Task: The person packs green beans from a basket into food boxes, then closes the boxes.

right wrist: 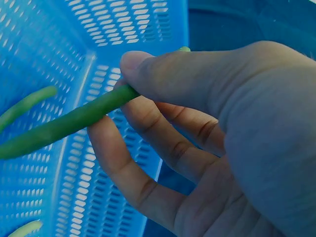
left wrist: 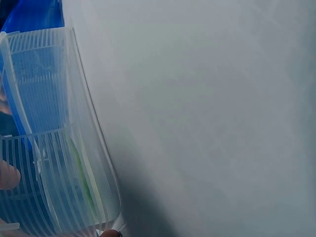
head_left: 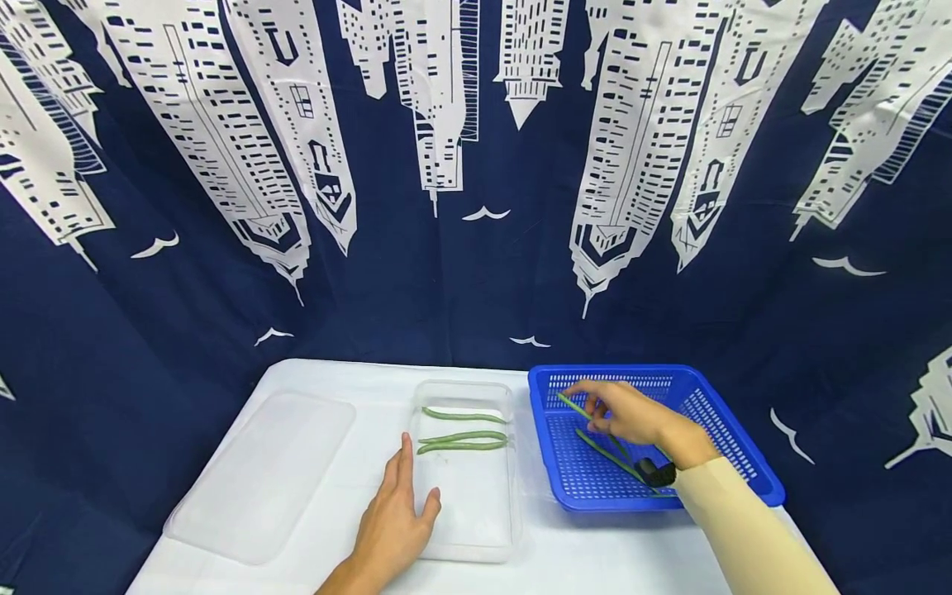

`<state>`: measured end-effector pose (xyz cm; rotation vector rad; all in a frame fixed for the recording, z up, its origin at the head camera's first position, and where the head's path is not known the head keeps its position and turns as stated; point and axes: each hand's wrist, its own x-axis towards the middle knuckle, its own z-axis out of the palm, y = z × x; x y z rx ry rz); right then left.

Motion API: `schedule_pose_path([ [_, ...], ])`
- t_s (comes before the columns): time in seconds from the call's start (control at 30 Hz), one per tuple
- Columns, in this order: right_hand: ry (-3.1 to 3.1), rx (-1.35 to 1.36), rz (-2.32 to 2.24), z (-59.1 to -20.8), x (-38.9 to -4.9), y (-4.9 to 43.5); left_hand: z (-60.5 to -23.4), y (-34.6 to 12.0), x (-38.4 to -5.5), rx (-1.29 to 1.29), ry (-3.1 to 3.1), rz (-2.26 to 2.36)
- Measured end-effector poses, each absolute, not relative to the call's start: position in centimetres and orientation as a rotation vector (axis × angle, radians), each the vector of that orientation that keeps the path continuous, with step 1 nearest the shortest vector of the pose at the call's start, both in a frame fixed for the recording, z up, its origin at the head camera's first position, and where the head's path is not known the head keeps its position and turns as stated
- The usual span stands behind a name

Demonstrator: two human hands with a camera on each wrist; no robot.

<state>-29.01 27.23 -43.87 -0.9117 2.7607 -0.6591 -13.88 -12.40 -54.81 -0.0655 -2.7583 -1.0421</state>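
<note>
My right hand is over the blue basket, pinching a green bean between thumb and fingers. Other green beans lie in the basket beneath it. Left of the basket stands a clear plastic container. Three green beans lie crosswise in its far half, two of them close together. My left hand is at the container's left side, fingers straight and thumb spread over the near part. In the left wrist view, fingertips show at the container's edge.
A flat translucent lid lies on the white table at the left. Behind the table hangs a dark blue cloth with white city buildings printed upside down. The basket sits near the table's right edge.
</note>
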Motion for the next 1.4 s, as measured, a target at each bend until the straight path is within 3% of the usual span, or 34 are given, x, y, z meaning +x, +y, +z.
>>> schedule_pose_path([
  [0.47, 2.776, -1.015, -0.564, -41.8, -28.5, 23.2, -54.7, -12.7, -13.9, -0.059, -2.782, -1.055],
  [1.4, 2.653, -1.372, -0.493, -41.3, -28.8, 12.5, -55.0, -12.7, -14.0, -0.086, -2.773, -1.035],
])
